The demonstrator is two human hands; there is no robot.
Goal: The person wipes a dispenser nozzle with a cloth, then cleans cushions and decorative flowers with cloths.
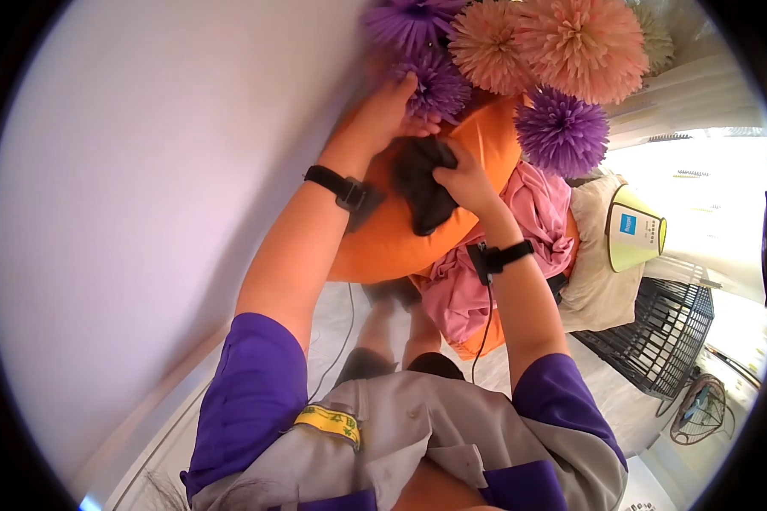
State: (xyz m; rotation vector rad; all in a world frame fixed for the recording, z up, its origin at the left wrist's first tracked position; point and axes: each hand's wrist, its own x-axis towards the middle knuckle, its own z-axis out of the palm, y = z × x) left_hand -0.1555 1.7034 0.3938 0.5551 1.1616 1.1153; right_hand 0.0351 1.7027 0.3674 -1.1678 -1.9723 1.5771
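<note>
My right hand (467, 177) grips a piece of black cloth (429, 189) by its upper edge, thumb pressed on top. The cloth hangs bunched over a rounded orange seat or cushion (375, 255); its exact kind does not show. Just left of the cloth's top, my left hand (388, 112) has its thumb raised and its fingers stretched apart, with nothing visible in it. Those fingers are close to a purple flower (435, 85); whether they touch it I cannot tell. Both wrists wear black straps.
Large peach flowers (581, 47) and another purple flower (562, 132) stand beyond the seat. Pink cloth (460, 294) drapes on the right, beside a cream cushion (605, 285) and a yellow-green lampshade (637, 230). A black crate (656, 336) sits lower right. A white wall (145, 170) borders the left.
</note>
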